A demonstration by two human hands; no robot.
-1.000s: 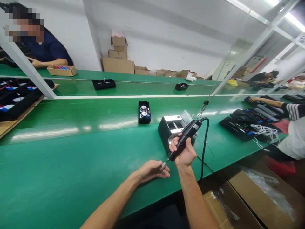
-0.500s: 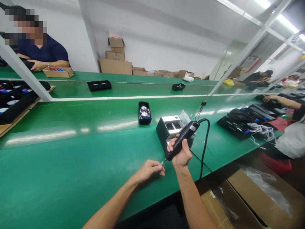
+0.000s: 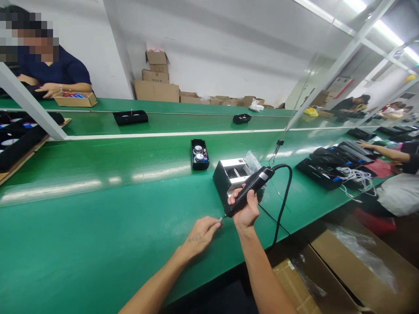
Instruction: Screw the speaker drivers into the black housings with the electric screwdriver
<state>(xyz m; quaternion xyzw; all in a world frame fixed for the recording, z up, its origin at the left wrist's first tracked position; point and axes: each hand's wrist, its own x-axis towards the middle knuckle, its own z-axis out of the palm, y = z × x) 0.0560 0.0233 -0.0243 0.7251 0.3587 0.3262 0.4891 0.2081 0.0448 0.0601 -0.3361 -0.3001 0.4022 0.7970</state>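
My right hand [image 3: 246, 210] is wrapped around a black electric screwdriver [image 3: 250, 189], tilted with its bit pointing down and left. A cord leaves its upper end, which hangs from a hook and line. At the tip of the bit [image 3: 224, 217], my left hand [image 3: 202, 233] pinches a small pale piece [image 3: 220, 220], too small to name. Just behind the screwdriver sits a black and silver screw feeder [image 3: 231, 174], partly covered by it. Farther back lies an open black case [image 3: 199, 155] with two round silver parts inside.
The green workbench [image 3: 98, 235] carries a wooden tray [image 3: 36, 146] of black cases at left. More black cases and white cables [image 3: 356, 178] lie at right beside a co-worker's arm. Another person sits across the bench. Cardboard boxes [image 3: 347, 261] stand below the bench edge.
My left hand has turned slightly and moved a little up and left, still pinching at the bit. The screwdriver has shifted slightly left. The co-worker's arm at right has moved.
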